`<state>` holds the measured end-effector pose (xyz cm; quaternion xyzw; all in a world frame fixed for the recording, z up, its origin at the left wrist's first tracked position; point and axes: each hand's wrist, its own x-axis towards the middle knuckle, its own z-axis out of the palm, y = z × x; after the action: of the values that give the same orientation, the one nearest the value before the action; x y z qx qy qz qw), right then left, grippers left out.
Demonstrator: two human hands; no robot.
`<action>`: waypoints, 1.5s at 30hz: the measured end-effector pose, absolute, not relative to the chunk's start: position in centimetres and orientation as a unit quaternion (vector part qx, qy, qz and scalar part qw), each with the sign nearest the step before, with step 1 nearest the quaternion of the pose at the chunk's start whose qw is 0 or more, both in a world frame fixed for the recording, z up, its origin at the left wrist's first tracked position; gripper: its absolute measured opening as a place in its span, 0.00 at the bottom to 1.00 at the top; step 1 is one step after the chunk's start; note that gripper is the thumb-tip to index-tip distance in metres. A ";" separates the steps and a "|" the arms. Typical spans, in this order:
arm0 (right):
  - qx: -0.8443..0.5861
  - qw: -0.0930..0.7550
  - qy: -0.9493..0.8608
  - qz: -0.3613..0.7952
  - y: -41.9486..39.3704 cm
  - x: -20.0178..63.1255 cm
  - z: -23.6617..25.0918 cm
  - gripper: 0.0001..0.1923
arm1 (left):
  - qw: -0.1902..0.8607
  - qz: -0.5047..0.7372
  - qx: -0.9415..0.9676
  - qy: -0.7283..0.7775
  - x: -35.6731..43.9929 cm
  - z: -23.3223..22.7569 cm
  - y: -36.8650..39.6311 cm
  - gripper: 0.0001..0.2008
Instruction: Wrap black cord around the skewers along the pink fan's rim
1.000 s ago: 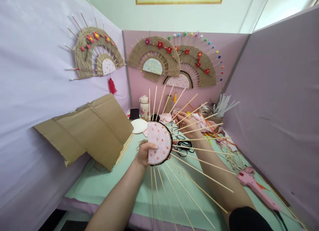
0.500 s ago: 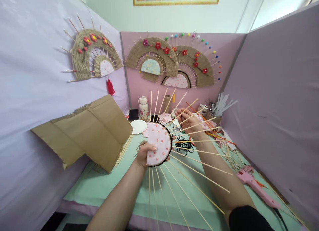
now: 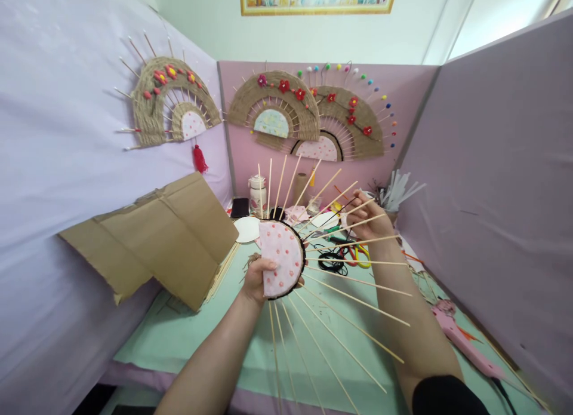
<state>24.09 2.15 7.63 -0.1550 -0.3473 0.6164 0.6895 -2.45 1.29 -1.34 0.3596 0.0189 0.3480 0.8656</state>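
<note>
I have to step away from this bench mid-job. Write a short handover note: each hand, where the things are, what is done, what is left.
Left hand grips the pink dotted half-disc of the fan frame, its wooden skewers fanned out to the right.
Right hand is raised behind the skewers, pinching a black cord.
Cord coil and scissors lie on the green table; pink glue gun at right.
Done: skewers fixed, black edging on.
Left: no weaving between skewers yet.

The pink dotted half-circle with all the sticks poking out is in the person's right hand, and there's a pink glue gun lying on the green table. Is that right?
Not quite. The head view shows the left hand holding the pink dotted half-circle with its sticks, not the right. The right hand is raised behind the sticks, pulling a dark thread. The pink glue gun does lie on the green table.
</note>
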 end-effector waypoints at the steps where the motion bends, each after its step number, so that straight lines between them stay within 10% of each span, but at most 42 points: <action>1: -0.154 0.695 -0.360 0.602 1.8 24.3 7.8 0.04 | 0.866 0.345 0.360 0.022 -2.5 -1.4 1.3 0.33; 15: -0.150 0.724 -0.485 0.466 -1.2 25.3 9.1 0.05 | 0.868 0.350 0.350 0.039 -2.1 -1.4 1.3 0.32; 45: -0.217 0.680 -0.385 0.585 4.9 14.4 2.6 0.11 | 0.903 0.212 0.375 -0.002 -1.9 -1.6 0.2 0.37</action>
<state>14.35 4.89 2.64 -0.2167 -0.3854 0.5848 0.6801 -1.94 0.24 -1.62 0.3748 -0.0020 0.2115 0.9026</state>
